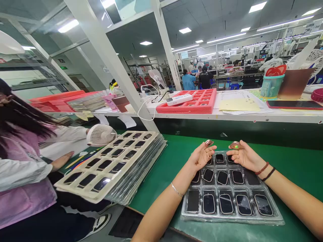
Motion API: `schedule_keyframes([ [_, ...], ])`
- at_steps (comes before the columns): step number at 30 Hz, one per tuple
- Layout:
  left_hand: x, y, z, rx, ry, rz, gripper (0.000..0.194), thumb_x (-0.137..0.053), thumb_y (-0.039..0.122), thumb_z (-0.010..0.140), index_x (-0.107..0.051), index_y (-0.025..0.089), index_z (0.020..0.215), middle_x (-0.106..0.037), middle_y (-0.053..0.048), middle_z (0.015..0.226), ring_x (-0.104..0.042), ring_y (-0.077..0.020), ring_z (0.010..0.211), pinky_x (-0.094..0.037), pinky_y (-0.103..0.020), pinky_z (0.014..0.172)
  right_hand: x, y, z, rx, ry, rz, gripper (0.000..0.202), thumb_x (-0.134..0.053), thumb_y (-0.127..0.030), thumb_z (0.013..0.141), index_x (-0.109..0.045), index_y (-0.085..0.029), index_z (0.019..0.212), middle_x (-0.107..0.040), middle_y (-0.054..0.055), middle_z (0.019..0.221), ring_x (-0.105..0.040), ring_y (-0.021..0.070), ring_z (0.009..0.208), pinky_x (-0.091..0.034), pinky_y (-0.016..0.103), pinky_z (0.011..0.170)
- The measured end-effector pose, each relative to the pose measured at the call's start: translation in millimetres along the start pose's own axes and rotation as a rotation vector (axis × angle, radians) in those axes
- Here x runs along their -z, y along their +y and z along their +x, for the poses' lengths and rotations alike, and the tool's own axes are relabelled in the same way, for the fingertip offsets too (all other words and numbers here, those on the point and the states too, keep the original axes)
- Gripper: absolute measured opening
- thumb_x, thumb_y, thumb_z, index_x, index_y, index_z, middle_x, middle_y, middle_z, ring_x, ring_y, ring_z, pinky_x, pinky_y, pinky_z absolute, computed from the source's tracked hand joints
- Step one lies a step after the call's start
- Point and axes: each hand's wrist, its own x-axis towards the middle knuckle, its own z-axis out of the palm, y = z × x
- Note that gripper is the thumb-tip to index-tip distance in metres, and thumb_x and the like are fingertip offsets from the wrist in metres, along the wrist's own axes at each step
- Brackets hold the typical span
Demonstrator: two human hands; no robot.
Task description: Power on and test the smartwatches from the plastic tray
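Overhead, left hand [203,156] pinching watch [208,143], right hand [246,157] pinching green-lit watch [236,145], both above clear tray [193,201].

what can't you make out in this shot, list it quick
All in the head view:
- far side of the device in the right hand: turned away
- far side of the small device in the left hand: turned away
- parts of the clear tray's back row: behind the hands
- lower layers in the tray stack: covered from above
- print on the shelf papers: too small
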Motion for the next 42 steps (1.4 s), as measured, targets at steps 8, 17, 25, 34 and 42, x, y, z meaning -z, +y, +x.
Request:
schedule_keyframes([
  [8, -7.6, -18, -2, -0.177, -0.013, 0.505, 0.064, -0.067, 0.009, 0.065, -0.043, 0.019, 0.123, -0.063, -0.012, 0.107, -0.066, -0.0198, 0.086, -0.048, -0.022, 0.061, -17, 11, -3, 0.224, 0.013, -0.239, 0.050, -0.067, -0.022, 0.071, -0.043, -0.024, 0.115, -0.062, 0.006, 0.105, -0.064, 0.0145, 0.077, -0.054, 0.029, 0.066],
  [17, -9.3, -18, -3, -0.199, -0.054, 0.674, 0.055, -0.055, 0.012, 0.071, -0.046, 0.017, 0.125, -0.064, -0.011, 0.103, -0.067, -0.0159, 0.075, -0.044, -0.019, 0.055, -20, 15, -5, 0.372, 0.040, -0.607, 0.027, -0.054, -0.018, 0.077, -0.046, -0.020, 0.102, -0.061, 0.002, 0.086, -0.054, 0.0137, 0.066, -0.046, 0.027, 0.058],
  [25, -7.5, -19, -1, -0.199, -0.040, 0.696, 0.055, -0.052, 0.008, 0.066, -0.049, 0.015, 0.121, -0.065, -0.011, 0.103, -0.066, -0.0150, 0.073, -0.041, -0.018, 0.052, -20, 15, -5, 0.368, 0.016, -0.637, 0.026, -0.052, -0.017, 0.078, -0.045, -0.020, 0.103, -0.060, 0.002, 0.086, -0.053, 0.0140, 0.067, -0.046, 0.028, 0.060],
  [34, -8.1, -18, -1, -0.206, -0.041, 0.719, 0.051, -0.053, 0.012, 0.068, -0.051, 0.013, 0.119, -0.065, -0.011, 0.099, -0.065, -0.0157, 0.071, -0.041, -0.019, 0.051, -17, 17, -3, 0.334, 0.033, -0.671, 0.025, -0.050, -0.018, 0.079, -0.046, -0.021, 0.103, -0.061, 0.001, 0.085, -0.052, 0.0124, 0.060, -0.046, 0.027, 0.057],
  [42, -10.2, -17, -3, -0.190, -0.062, 0.737, 0.057, -0.052, 0.007, 0.066, -0.050, 0.015, 0.122, -0.064, -0.010, 0.102, -0.064, -0.0142, 0.073, -0.040, -0.018, 0.051, -17, 19, -2, 0.349, 0.012, -0.653, 0.032, -0.051, -0.014, 0.077, -0.045, -0.021, 0.107, -0.061, 0.002, 0.091, -0.056, 0.0150, 0.074, -0.047, 0.028, 0.064],
])
